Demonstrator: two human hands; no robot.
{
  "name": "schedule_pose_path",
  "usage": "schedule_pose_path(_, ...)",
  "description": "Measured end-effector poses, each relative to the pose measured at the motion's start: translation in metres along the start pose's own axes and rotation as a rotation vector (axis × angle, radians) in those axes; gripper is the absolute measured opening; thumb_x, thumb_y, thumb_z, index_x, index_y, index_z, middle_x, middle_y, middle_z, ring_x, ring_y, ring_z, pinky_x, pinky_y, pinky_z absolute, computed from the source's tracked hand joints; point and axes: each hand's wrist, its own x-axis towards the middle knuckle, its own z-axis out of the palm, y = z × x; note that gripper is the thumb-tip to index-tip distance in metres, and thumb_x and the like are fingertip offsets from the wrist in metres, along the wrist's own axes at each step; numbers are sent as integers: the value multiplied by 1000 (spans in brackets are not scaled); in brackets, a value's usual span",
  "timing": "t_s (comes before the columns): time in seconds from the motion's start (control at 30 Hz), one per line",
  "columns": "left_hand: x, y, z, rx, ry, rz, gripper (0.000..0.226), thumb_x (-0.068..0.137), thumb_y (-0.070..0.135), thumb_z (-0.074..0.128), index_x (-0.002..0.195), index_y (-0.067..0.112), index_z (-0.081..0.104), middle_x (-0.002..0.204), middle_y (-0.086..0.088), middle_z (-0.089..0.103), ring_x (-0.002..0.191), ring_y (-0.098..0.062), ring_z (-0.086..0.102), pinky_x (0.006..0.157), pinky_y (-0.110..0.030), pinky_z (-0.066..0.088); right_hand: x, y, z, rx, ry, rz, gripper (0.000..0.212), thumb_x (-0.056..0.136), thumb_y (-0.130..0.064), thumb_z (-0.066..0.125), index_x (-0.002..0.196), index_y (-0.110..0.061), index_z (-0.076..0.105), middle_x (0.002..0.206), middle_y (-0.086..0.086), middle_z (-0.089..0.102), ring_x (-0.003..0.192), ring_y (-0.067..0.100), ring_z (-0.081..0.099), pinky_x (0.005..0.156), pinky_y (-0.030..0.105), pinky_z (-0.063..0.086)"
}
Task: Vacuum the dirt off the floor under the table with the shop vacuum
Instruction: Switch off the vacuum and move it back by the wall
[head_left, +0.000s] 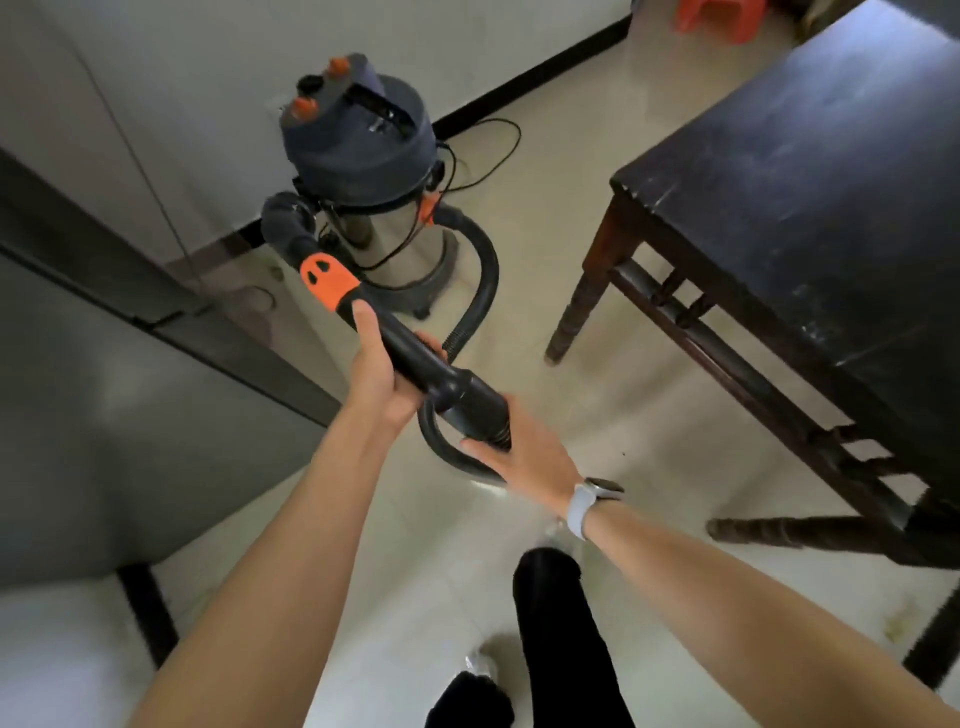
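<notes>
Beside dark table (810, 171), shop vacuum (363, 171) stands by wall. Left hand (371, 371) grips wand handle (415, 358); right hand (524, 452) holds hose cuff (480, 410). Risk: looped hose (483, 280) snags table leg (582, 291), or pull topples canister.

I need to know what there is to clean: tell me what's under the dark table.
Under the dark table, pale floor tile shows between the legs, with a few small dark specks near its edge. The tabletop covers the floor farther in, so any dirt there cannot be seen.
</notes>
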Motion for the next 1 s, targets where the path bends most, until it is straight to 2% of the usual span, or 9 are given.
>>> schedule_pose_path(0.13,22,24,33,-58,27,5,48,95,49,41,93,3,51,84,-12,60,81,-23,61,73,-40,52,58,-11,-46,-151,-44,-104,54,84,-40,66,128,-16,45,106,-5,59,97,13,59,68,18,36)
schedule_pose_path(0.27,50,46,85,-93,64,18,32,99,35,44,99,3,49,96,-13,59,87,-24,61,87,-42,48,123,-25,-97,-211,-102,-152,52,85,-43,64,126,-16,44,101,-4,61,93,19,63,78,29,50)
schedule_pose_path(0.37,75,73,121,-109,46,56,29,99,27,45,119,6,45,102,-13,60,90,-25,63,80,-42,51,172,-47,-130,-234,-92,-171,55,84,-43,64,128,-16,44,109,3,64,97,22,63,83,36,51)
schedule_pose_path(0.47,98,108,146,-34,12,151,23,100,25,45,112,6,49,97,-10,64,89,-24,65,76,-39,54,218,-79,-153,-174,-112,-200,55,82,-40,66,127,-15,45,108,5,64,96,22,62,85,40,52)
schedule_pose_path(0.53,113,137,156,7,-14,226,27,99,25,45,119,7,48,99,-9,66,93,-24,66,76,-37,55,250,-103,-163,-152,-119,-246,53,82,-38,66,125,-14,46,105,5,64,93,22,63,84,41,53)
schedule_pose_path(0.63,136,182,170,44,-65,310,35,99,26,45,128,6,46,103,-8,67,93,-21,68,70,-32,57,295,-138,-168,-145,-102,-286,56,80,-44,64,124,-16,47,103,3,63,93,20,62,83,39,54)
schedule_pose_path(0.77,173,238,186,17,-75,352,23,99,23,44,116,9,51,98,-9,66,93,-22,66,70,-32,56,359,-182,-168,-141,-111,-310,56,80,-47,64,124,-16,49,100,1,64,90,18,63,80,36,55)
schedule_pose_path(0.9,219,296,196,-11,-77,365,44,98,23,47,138,6,38,101,-8,67,90,-20,69,68,-31,57,429,-226,-163,-208,-99,-345,65,74,-61,57,119,-15,52,90,1,65,81,18,64,72,37,56)
schedule_pose_path(1.0,247,337,203,-14,-30,366,44,99,24,46,137,5,37,101,-10,66,92,-21,67,72,-32,58,473,-255,-157,-218,-134,-352,54,80,-53,59,117,-15,52,86,-3,63,77,13,62,69,31,55)
